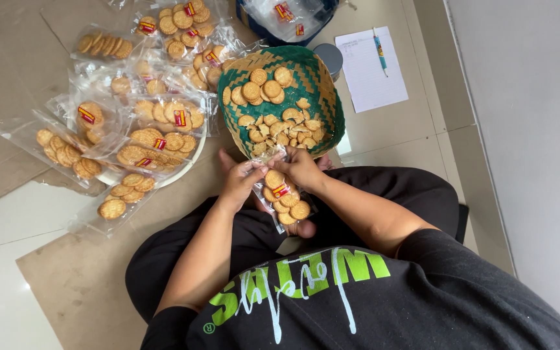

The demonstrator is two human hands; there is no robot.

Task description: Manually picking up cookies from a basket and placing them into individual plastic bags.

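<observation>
2 hands [270, 175], cracker bag [283, 198], mouth hidden

Bare floor tile [1, 285] at the left lies open; ahead, the woven basket [322, 78] and heaped cracker bags [144, 110] block reach.

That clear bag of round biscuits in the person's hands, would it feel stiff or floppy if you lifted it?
Probably floppy: the clear bag is thin film that crumples where the left hand and right hand pinch its top. Likely light, holding only a few biscuits. Likely fragile too; the green woven basket holds broken pieces.
</observation>
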